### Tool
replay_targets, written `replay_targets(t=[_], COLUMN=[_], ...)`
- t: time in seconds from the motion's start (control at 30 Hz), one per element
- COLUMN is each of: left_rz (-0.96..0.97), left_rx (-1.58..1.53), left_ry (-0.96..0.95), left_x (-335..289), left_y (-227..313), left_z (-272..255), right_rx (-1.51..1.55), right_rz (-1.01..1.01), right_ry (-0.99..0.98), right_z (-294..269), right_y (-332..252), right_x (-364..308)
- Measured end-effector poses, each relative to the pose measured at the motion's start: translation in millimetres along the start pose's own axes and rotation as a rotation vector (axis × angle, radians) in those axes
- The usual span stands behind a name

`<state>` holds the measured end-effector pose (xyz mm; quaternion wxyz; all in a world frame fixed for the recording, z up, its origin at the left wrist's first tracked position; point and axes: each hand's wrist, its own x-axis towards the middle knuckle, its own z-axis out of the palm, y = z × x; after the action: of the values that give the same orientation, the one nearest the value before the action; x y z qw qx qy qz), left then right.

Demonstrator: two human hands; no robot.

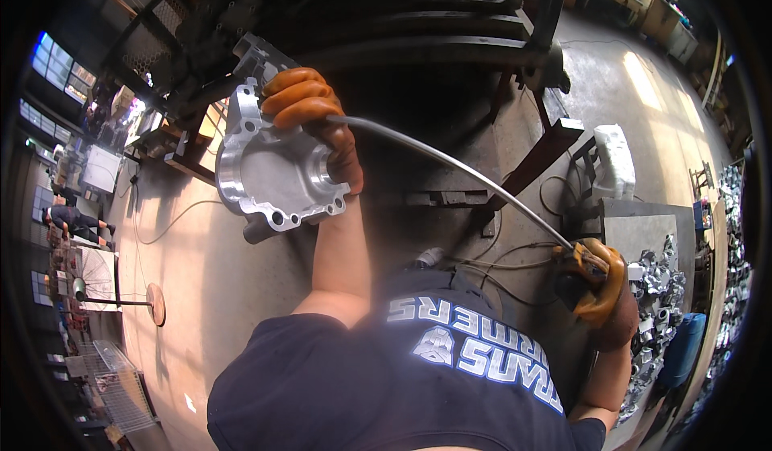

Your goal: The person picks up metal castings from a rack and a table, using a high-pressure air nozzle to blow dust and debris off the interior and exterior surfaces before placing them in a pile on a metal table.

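Note:
My left hand (310, 109), in an orange work glove, is wrapped round the edge of a silvery metal casting (281, 166). The casting has a round hollow, a flat rim and several bolt holes. A long thin metal rod (458, 166) runs from the left hand's fingers across to my right hand (595, 282). That hand, in a stained orange glove, is closed on the rod's near end. Something dark shows at its grip, too shadowed to make out. Whether the left fingers also pinch the rod's far tip, I cannot tell.
A dark metal frame (434, 53) stands ahead. Hoses (515, 266) lie on the floor between the hands. To the right, many small metal parts (655, 290) lie heaped near a blue drum (683, 346). At left are a standing fan (96, 286), a wire cage (121, 375) and another person (76, 219).

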<state>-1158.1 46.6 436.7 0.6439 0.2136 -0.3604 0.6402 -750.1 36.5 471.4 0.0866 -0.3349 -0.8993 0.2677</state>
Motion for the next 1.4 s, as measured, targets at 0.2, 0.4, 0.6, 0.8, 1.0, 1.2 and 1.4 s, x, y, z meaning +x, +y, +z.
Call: replay_targets(t=[0.2, 0.4, 0.6, 0.8, 1.0, 1.2, 1.4], left_rz=[-0.033, -0.065, -0.075, -0.009, -0.201, -0.067, -0.044], left_rx=[0.017, -0.120, -0.131, 0.053, -0.159, -0.241, -0.272], left_ry=[-0.005, -0.050, -0.020, 0.052, 0.007, 0.171, 0.149], left_x=[-6.4, -8.8, -12.0, -25.7, -4.9, -7.5, -6.3], left_y=[3.3, -1.8, -5.8, 3.6, -13.2, -43.1, -70.9], left_z=[0.2, 3.2, 2.0, -1.1, -1.9, 2.8, -2.5], right_rx=[0.164, 0.976, 0.794, 0.856, 0.683, 1.261, 0.945], right_rz=[-0.033, 0.245, -0.144, 0.084, 0.156, 0.071, -0.051], right_ry=[0.109, -0.007, -0.004, -0.141, 0.000, 0.380, 0.164], right_z=[4.4, 23.7, 29.5, 31.8, 18.5, 1.0, -5.8], right_y=[16.1, 20.2, 56.2, 85.0, 51.2, -5.8, 37.3], right_x=[-10.1, -11.6, 0.3, -29.6, -20.7, 43.9, 51.4])
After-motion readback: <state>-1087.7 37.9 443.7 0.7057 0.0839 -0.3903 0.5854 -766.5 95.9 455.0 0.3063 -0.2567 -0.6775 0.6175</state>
